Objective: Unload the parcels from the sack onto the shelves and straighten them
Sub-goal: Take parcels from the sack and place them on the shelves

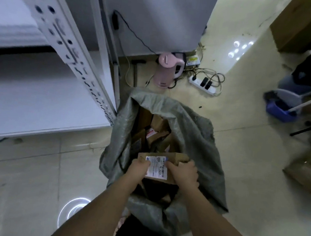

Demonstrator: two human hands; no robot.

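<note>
Head view | both hands' fingers grip labelled parcel (161, 165) over sack (191, 138) | lower parcels dim, label unreadable

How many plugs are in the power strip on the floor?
3: one black plug near the left end of the power strip, then two larger black ones side by side toward its right end. Blur may hide more.

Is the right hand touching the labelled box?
Touching. The head view shows the right hand with fingers curled over the box edge above the sack.
</note>
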